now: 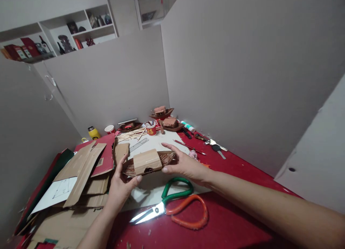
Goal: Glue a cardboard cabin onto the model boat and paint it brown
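A small brown model boat with a curved cardboard roof (147, 162) is held up over the white sheet in the middle of the table. My left hand (120, 186) grips its left end, fingers behind and thumb at the front lower edge. Around the right end is my right hand (185, 164), its thumb along the near side and a finger stretched out behind. A dark opening shows in the front of the roof. Just below the boat lie large scissors (161, 207) with one green and one orange handle, their blades slightly apart and pointing left.
Cardboard pieces (83, 170) are piled at the left. Behind the boat are a metal ruler (138, 145), thin wooden sticks (129, 135), a red cup (150, 128) and several finished-looking boats (161, 112). Keys (217, 147) and a pencil (190, 147) lie at the right, near the wall.
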### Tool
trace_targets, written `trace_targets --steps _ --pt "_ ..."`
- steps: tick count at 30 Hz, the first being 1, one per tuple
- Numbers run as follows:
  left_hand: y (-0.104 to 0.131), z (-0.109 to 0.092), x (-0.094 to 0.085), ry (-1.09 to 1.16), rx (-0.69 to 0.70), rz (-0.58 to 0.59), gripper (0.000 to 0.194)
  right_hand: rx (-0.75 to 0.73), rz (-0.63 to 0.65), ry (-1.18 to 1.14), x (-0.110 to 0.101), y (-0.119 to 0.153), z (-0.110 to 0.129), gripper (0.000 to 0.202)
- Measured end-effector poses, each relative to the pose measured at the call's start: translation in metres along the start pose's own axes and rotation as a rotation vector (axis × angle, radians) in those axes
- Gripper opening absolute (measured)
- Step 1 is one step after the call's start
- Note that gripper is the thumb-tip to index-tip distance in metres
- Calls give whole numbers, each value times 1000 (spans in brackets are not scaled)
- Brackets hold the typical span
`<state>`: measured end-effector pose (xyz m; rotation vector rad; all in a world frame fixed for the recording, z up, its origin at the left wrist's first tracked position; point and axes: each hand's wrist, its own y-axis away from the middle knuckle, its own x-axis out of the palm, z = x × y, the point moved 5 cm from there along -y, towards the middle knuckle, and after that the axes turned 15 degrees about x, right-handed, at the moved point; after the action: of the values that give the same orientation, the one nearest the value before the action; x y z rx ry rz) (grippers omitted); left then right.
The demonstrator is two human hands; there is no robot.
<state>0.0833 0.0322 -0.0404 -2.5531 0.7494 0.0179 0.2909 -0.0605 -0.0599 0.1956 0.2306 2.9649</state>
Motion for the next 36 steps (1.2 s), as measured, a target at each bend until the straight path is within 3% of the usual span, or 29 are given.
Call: trace_targets --steps 9,15,19,24,27,32,36 --pt "0 22 -3 -96 -28 83 75 22 -56 291 -10 -1 1 99" --pt "0 28 -4 -358 -49 266 82 -67 -254 746 -13 14 19 65" --pt "6 19 -7 -520 3 331 81 -157 -280 920 -10 21 31 54" --pt "14 -2 -17 -729 53 324 83 -211 -176 1015 1 17 37 62" --pt "12 -7 -15 -721 40 389 86 -218 -58 1083 11 10 34 74" --pt "-4 -5 2 -680 59 548 94 -206 64 1173 24 -5 30 85" --pt "-13 2 8 -655 20 593 96 -207 94 1224 30 -15 27 79"
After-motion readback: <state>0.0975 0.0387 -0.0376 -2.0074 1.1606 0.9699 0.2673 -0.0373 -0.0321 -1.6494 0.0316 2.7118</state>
